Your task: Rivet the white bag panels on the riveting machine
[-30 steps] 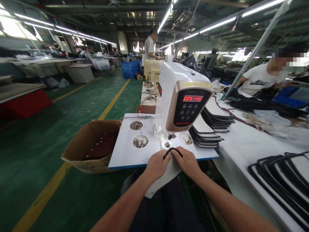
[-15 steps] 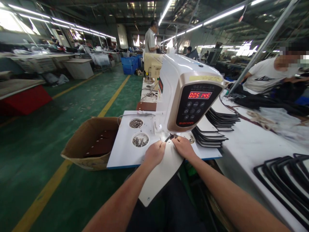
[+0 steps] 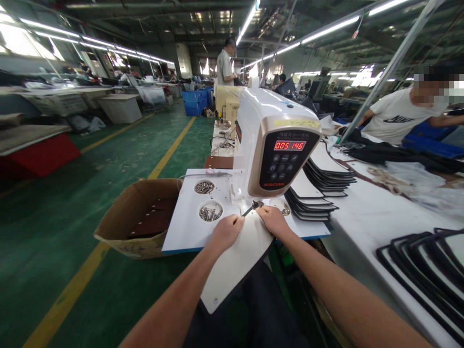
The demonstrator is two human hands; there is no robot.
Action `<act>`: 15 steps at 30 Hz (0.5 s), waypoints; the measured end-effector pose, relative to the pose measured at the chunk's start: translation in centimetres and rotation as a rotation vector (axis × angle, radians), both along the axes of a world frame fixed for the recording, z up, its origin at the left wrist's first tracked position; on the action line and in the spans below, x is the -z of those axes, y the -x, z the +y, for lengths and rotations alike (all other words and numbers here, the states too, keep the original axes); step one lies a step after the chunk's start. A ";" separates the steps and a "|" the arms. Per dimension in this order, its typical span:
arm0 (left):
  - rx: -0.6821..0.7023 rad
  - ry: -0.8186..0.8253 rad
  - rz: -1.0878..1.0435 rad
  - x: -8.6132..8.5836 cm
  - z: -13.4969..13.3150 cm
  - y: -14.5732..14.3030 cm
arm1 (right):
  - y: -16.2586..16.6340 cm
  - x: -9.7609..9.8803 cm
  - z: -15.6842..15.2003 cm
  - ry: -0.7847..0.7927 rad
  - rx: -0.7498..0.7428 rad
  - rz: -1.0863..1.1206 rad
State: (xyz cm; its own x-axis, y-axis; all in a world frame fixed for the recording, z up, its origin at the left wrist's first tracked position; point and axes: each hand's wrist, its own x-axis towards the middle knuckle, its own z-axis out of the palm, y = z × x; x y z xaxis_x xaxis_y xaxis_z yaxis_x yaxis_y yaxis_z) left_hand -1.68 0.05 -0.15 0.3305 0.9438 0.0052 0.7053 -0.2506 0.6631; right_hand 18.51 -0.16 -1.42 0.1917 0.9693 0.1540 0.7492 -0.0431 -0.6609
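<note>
A white panel with a dark edge [image 3: 235, 261] slants from under the machine's head down over my lap. A small metal rivet [image 3: 216, 300] shows near its lower end. My left hand [image 3: 228, 232] is closed on the panel's upper left edge. My right hand [image 3: 274, 220] is closed on its upper right edge, close to the dark metal die [image 3: 256, 204]. Above both hands stands a white riveting machine [image 3: 284, 108], its red display reading 005146. Fingertips of both hands are partly hidden. The panel's far end lies at the die.
Round trays of metal rivets [image 3: 210, 211] are set in the white worktop [image 3: 181, 237]. A cardboard box [image 3: 119, 205] with brown pieces stands left. Stacked black-edged panels [image 3: 311, 203] lie right of the machine, others [image 3: 424, 270] nearer me. A co-worker [image 3: 402, 116] is at the right.
The display has gone from 005145 to 005146. My left hand and the panel's lower end have shifted slightly left, and more of the dark edge shows between my hands.
</note>
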 end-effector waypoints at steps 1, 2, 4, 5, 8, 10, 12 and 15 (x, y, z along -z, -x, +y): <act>0.032 0.002 0.007 -0.3 -0.5 1.0 | -0.5 0.1 -0.5 -0.010 0.025 0.014; 0.069 0.003 0.019 -0.6 -1.0 2.2 | -1.2 0.2 -1.1 -0.021 0.059 0.029; 0.138 -0.005 0.062 -1.0 -2.2 4.3 | -2.6 0.5 -2.8 -0.062 0.119 0.055; 0.168 -0.017 0.088 -1.0 -2.8 5.0 | -3.1 0.6 -3.8 -0.110 0.132 0.049; 0.263 -0.075 0.145 -1.1 -4.3 4.8 | -3.1 0.2 -6.8 -0.361 0.080 -0.108; 0.308 -0.124 0.154 -1.1 -4.9 3.2 | -1.9 -0.6 -8.2 -0.453 -0.102 -0.276; 0.345 -0.165 0.162 -1.5 -5.2 1.5 | -0.6 -1.3 -9.0 -0.385 -0.371 -0.388; 0.361 -0.190 0.186 -2.3 -5.0 0.9 | -0.4 -1.8 -9.2 -0.203 -0.547 -0.433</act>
